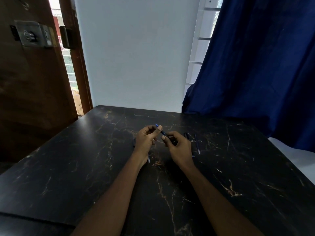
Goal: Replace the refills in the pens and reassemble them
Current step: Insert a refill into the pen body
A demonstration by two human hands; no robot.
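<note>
Fingers (159,128) of left hand (145,139) and right hand (179,149) pinch pen (163,133) over table (81,167) centre.

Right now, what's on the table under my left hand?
Past the left hand, which grips a pen, a blue piece shows at its outer edge and a thin piece by the wrist. The hand covers the rest of both.

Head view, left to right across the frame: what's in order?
Left to right: door → blue part → left hand → pen, held by both hands → right hand → refill → curtain. The dark piece beside the right hand overlaps it, so it is left out.
</note>
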